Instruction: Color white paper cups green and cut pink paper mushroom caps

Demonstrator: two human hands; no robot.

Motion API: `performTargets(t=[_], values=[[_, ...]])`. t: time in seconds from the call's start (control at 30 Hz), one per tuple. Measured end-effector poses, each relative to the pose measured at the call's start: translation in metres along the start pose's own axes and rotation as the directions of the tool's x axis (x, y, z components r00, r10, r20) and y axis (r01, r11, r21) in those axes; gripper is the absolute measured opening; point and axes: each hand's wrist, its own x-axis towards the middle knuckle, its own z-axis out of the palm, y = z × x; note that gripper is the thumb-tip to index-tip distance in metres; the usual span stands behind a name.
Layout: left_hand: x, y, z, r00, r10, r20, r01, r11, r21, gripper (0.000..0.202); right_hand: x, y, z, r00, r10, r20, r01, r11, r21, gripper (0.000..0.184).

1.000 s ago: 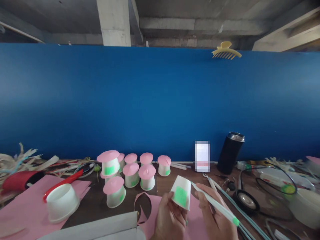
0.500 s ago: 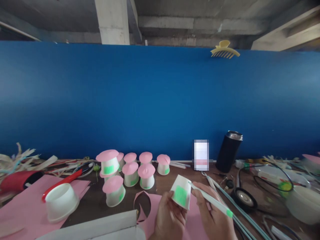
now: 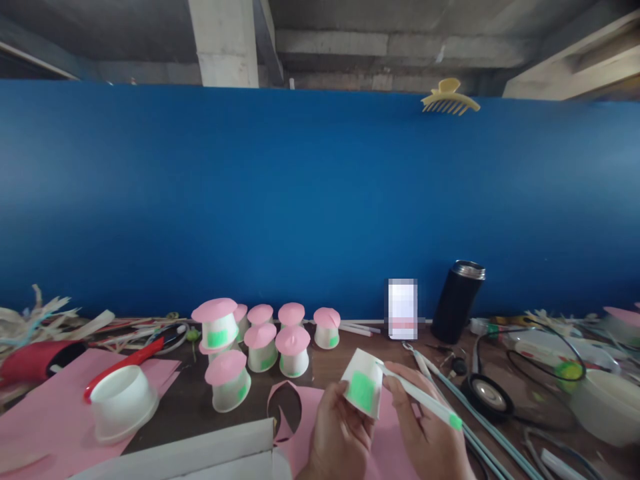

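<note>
My left hand [image 3: 340, 437] grips an upturned white paper cup [image 3: 363, 383] with a green square patch on its side. My right hand [image 3: 425, 433] holds a white pen-like tool with a green end [image 3: 423, 397], its tip resting against the cup's upper right edge. Both hands are low in the view, over a sheet of pink paper [image 3: 300, 420] with a round hole cut from it. Behind them stands a group of several small white cups with pink caps [image 3: 260, 340], some stacked.
A white cup [image 3: 123, 400] lies on pink paper at the left beside red-handled scissors [image 3: 125, 365]. A black flask [image 3: 457, 301] stands against the blue wall. Cables, a tape roll [image 3: 487, 395] and a white bowl [image 3: 607, 407] crowd the right. White cardboard [image 3: 200, 453] lies at the front.
The pen in my right hand has slid slightly left and down along the cup's edge. The cup and my left hand have hardly moved.
</note>
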Motion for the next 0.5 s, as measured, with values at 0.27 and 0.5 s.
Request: performTargets(t=[0.27,0.5], values=[[-0.0002,-0.0006,0.0006,0.999,0.002,-0.044,-0.003,1.0,-0.03,0.009,-0.0015,0.0031,0.0016,1.0,0.015,0.022,-0.014,1.0,-0.012,0.022],[0.0008,-0.0004,0.0003,0.999,-0.005,-0.048,0.004,1.0,-0.022,0.009,-0.001,0.0028,0.0016,1.0,0.015,0.021,-0.014,1.0,-0.023,0.022]])
